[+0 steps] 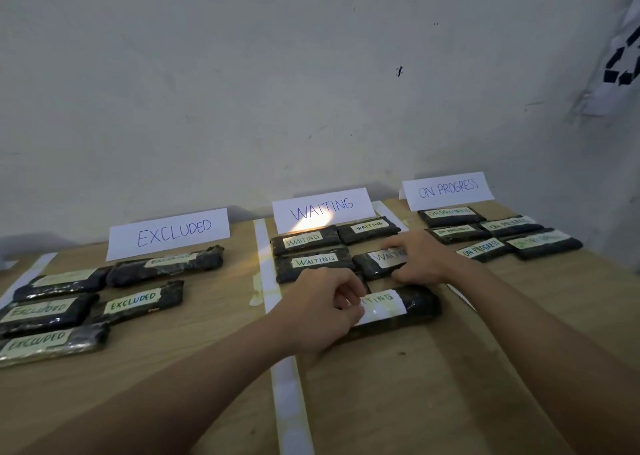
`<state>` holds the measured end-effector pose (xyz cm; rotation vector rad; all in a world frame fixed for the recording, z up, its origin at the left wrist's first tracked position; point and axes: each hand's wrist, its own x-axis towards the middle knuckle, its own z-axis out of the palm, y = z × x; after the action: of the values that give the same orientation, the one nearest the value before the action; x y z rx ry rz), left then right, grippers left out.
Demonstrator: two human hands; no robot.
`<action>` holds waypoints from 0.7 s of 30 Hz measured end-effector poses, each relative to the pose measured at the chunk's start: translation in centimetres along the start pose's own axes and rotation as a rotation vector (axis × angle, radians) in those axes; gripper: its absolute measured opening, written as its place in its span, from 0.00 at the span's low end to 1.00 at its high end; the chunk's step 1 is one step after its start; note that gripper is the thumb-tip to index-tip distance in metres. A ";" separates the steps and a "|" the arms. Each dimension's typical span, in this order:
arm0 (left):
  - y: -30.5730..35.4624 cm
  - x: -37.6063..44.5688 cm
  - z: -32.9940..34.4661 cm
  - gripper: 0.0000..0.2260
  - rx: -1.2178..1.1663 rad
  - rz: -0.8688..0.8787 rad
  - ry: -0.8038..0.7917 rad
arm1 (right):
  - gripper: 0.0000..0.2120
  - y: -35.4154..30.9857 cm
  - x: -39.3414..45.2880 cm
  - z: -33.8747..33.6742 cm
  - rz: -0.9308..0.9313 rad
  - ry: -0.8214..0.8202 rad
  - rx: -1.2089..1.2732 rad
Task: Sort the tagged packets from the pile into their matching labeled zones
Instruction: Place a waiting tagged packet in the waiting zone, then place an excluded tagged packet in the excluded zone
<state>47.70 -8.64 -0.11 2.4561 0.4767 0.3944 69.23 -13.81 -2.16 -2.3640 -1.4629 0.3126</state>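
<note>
1. Head view — a person bent over a wooden table (433,385) split by white tape strips (289,402) into three zones, each headed by a standing paper sign: EXCLUDED sign (168,232), WAITING sign (322,208) and ON PROGRESS sign (448,188).

2. The step in hand appeared to be the last tidying of the middle zone. No loose pile was in sight; dark packets already lay under all three signs, five tagged EXCLUDED on the left, five tagged ON PROGRESS on the right.

3. The left hand (323,311) was curled over the near-left end of the nearest WAITING packet (398,307), fingers bent down onto its white tag, covering the first letters. Whether the fingers had closed round the packet or only pressed on it could not be told.

4. The right hand (420,259) lay flatter, fingers half spread across the right end of the second-row WAITING packet (377,264), thumb at its near edge — a steadying or nudging touch rather than a clear lift.

5. Both packets sat on the table inside the WAITING zone, the near one just in front of the other, with three more WAITING packets (313,260) behind and to the left.

6. The next move, as judged here, called for squaring the near packet into line with its row, clear of the tape on either side, then letting go with both hands.
</note>
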 end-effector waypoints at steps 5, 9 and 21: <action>0.7 -1.0 -0.8 0.08 -0.020 -0.005 -0.003 | 0.23 -0.6 -1.9 -0.9 -0.095 0.237 0.145; 1.2 -3.0 -1.3 0.06 -0.061 -0.011 -0.001 | 0.08 -3.2 -6.3 -2.1 -0.292 0.370 0.188; 4.0 -11.2 -1.5 0.07 -0.020 0.027 -0.172 | 0.08 -8.4 -21.6 -0.6 -0.438 -0.159 0.205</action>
<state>38.08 -15.64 1.64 2.4526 0.3658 0.1946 52.95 -29.86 1.86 -1.8344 -1.8710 0.5135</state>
